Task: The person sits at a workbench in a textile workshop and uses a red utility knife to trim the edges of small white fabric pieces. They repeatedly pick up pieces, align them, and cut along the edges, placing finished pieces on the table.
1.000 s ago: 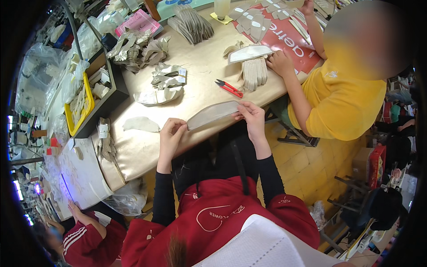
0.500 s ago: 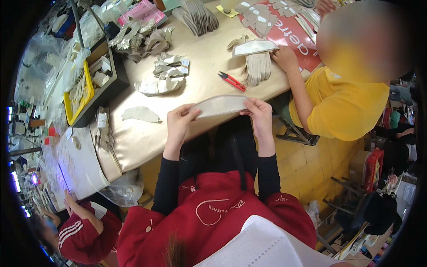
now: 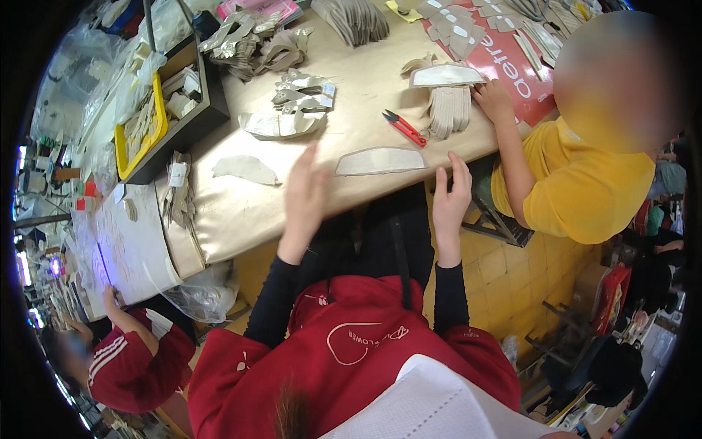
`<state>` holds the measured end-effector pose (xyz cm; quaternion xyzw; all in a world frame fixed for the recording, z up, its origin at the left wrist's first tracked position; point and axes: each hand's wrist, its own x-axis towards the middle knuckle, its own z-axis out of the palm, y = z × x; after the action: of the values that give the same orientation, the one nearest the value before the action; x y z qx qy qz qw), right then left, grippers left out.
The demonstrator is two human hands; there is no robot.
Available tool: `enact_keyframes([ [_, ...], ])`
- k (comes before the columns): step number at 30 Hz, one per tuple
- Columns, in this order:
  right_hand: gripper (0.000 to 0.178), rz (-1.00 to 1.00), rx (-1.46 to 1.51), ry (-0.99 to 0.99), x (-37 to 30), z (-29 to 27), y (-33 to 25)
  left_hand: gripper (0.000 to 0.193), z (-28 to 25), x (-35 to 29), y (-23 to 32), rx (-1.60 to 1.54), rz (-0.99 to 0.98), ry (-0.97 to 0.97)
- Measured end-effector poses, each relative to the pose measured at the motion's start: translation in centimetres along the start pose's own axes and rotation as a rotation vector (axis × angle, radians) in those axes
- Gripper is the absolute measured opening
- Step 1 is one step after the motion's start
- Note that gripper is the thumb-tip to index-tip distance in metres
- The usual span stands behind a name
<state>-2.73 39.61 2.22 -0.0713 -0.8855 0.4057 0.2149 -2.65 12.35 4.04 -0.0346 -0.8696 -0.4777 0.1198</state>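
Observation:
A curved, whitish shoe-upper piece with a grey edge lies flat near the table's front edge, between my hands and touching neither. On its left, my left hand is raised, blurred by motion, its fingers stretched out and holding nothing. My right hand is beside the piece's right end, empty, fingers extended and thumb apart. Red-handled thread snips lie just beyond the piece. Farther left rests a similar pale curved piece.
Bundled grey pieces and more stacks cover the table's far side. A dark box with a yellow tray stands left. At right, a co-worker in yellow holds a curved piece over a stack.
Both hands have let go of the curved piece, which now lies on the table. They have drawn apart from it. The view has shifted slightly.

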Motion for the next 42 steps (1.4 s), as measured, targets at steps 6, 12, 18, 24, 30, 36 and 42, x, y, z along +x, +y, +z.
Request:
enact_keyframes([
  [6,0.029,-0.103,-0.222,-0.016,-0.7,2.0,0.2,0.060,3.6,-2.7,0.6,0.560,0.201,-0.322],
  [12,0.009,0.269,0.630,-0.068,0.1,2.4,-1.1,0.068,2.1,-2.3,-0.6,0.572,0.155,-0.337],
  [18,0.012,0.224,0.726,-0.067,2.8,2.6,-1.8,0.063,2.4,-2.3,-0.8,0.623,0.200,-0.294],
  [24,0.012,0.171,0.774,-0.054,7.7,3.4,-2.3,0.055,2.6,-2.4,-0.5,0.675,0.242,-0.230],
  [30,0.013,0.152,0.833,-0.113,10.1,3.7,-3.8,0.053,2.8,-2.5,-0.4,0.670,0.256,-0.186],
  [36,0.015,0.089,0.873,-0.165,13.3,5.3,-5.6,0.053,2.9,-2.7,-0.7,0.681,0.273,-0.140],
  [42,0.035,0.050,0.711,-0.200,18.4,8.0,-6.6,0.052,3.0,-3.1,-1.1,0.665,0.261,-0.137],
])
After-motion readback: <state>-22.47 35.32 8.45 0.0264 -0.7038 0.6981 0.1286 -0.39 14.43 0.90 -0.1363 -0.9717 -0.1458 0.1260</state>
